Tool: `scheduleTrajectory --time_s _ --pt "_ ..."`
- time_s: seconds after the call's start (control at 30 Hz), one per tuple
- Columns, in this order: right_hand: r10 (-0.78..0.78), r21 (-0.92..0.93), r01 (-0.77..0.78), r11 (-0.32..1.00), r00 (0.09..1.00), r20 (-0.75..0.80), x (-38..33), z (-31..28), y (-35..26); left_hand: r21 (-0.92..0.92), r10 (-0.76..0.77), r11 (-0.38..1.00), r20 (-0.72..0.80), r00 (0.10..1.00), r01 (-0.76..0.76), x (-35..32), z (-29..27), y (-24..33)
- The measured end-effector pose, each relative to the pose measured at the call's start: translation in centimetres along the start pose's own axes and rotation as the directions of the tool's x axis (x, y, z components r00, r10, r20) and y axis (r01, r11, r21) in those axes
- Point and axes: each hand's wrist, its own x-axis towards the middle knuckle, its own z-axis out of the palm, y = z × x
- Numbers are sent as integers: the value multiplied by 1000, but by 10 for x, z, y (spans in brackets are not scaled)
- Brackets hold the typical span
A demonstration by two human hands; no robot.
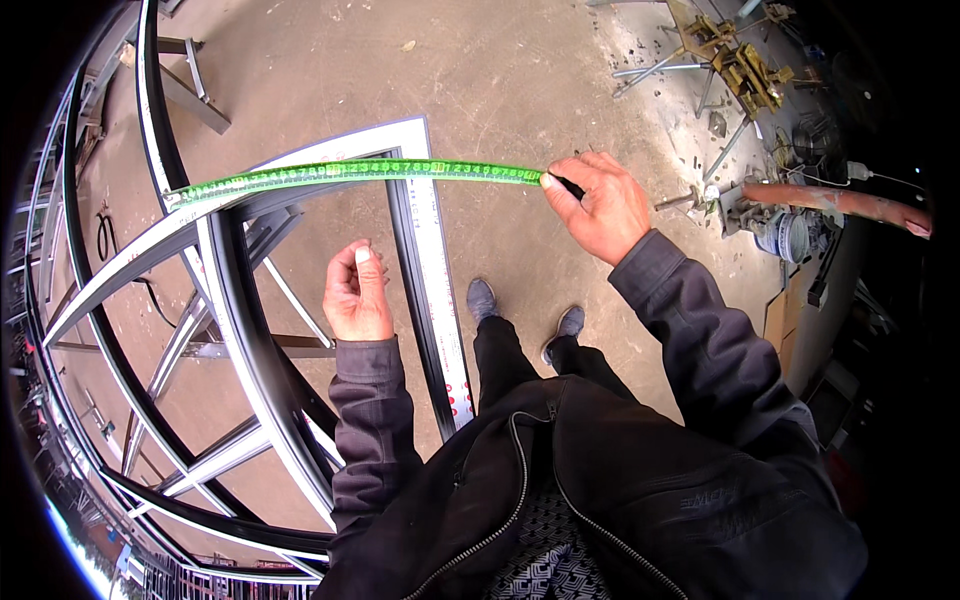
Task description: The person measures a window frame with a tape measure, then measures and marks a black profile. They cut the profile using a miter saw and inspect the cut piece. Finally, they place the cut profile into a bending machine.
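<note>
My right hand [606,205] is closed around the end of a green tape measure [400,170], its dark case mostly hidden in my palm. The tape's blade runs out to the left, bowed slightly, and lies along the top of a white-and-black metal window frame [428,250]. Its far end reaches the left part of the frame, near an upright bar. Over the opening of the frame, below the blade, my left hand [358,297] hovers with curled fingers and raised thumb. Nothing shows in it, and it does not touch the tape.
More long frame bars [250,330] cross the left side, resting on metal stands [190,95]. At the upper right stands a yellowish metal machine [745,75] on thin legs. A reddish-brown beam [840,205] and a pale bucket [785,238] are at the right. Bare concrete floor lies between.
</note>
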Motion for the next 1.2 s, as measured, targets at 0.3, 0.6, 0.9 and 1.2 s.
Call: scheduleTrajectory --time_s 0.3,0.6,0.9,1.2 --pt "283 290 -319 902 946 159 -146 -38 62 254 363 886 140 921 -387 -83 42 42" --pt "514 375 -486 790 857 27 -339 -98 157 37 127 984 536 835 -173 -170 217 28" --pt "701 278 -645 712 676 -227 -529 -165 254 29 -7 999 810 587 -28 -295 415 7" --pt "785 337 -725 601 454 -422 -617 -177 271 115 -127 992 916 380 54 -355 509 -3"
